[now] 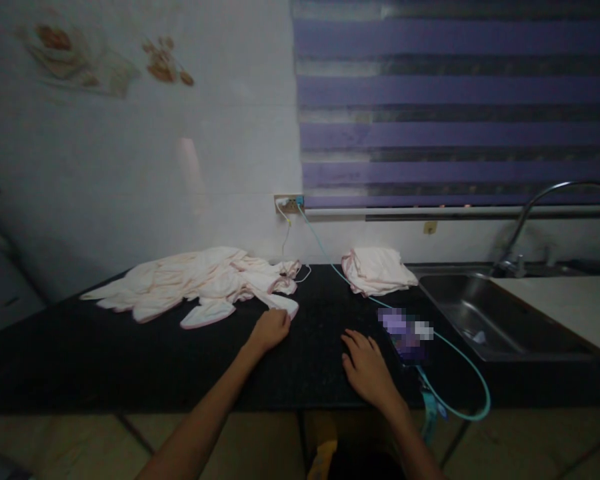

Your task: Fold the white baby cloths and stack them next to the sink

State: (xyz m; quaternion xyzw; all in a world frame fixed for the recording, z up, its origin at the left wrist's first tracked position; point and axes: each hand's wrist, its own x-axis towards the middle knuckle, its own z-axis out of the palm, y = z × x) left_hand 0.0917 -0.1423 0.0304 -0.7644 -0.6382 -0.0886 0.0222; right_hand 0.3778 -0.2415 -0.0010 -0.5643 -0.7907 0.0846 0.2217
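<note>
A loose heap of white cloths [180, 280] with pink edging lies along the back left of the dark counter. My left hand [271, 330] is closed on the corner of one white cloth [283, 305] at the heap's right end. To the right, my right hand [369, 367] rests over the counter, fingers spread and holding nothing. Just beyond it on the right is a phone [405, 337], blurred in the picture, with a teal cable and strap. A folded stack of similar cloths [377, 270] sits by the wall.
A steel sink [450, 313] with a curved tap [525, 213] is set into the counter on the right. The teal cable [480, 377] runs from the wall socket [289, 204] and loops over the front edge. A pale board [570, 303] lies right of the sink.
</note>
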